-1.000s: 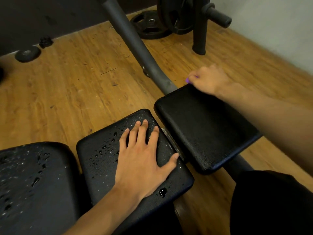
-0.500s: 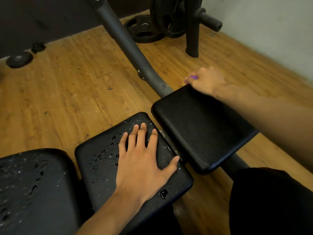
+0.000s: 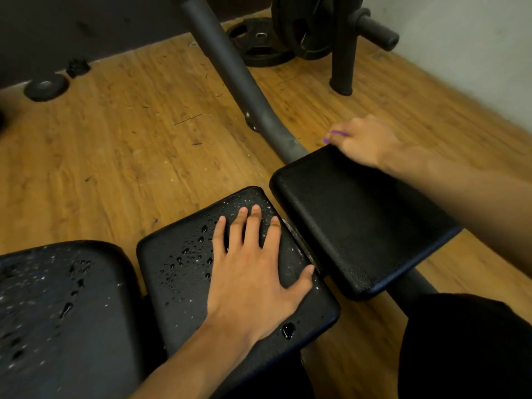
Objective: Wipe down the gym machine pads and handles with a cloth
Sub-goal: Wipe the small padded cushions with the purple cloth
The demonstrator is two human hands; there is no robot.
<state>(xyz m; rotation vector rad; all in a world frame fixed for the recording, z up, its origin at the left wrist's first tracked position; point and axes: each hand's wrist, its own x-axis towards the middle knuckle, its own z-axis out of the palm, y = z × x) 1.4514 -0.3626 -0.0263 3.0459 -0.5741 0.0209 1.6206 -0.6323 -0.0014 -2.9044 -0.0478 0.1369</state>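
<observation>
Left hand (image 3: pixel 253 272) flat; right hand (image 3: pixel 365 142) curled.

A gym: padded black bench (image 3: pixel 359 220), weight plates (image 3: pixel 260 44) on wooden floor (image 3: pixel 115 145).

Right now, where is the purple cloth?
Head view, right side: a small bit of the purple cloth shows from the right hand at the far edge of the right pad, near the grey frame tube.

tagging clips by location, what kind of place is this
Most likely a gym: black machine pads, a weight plate lying on the wooden floor, and more plates hung on a storage rack behind it.
</observation>
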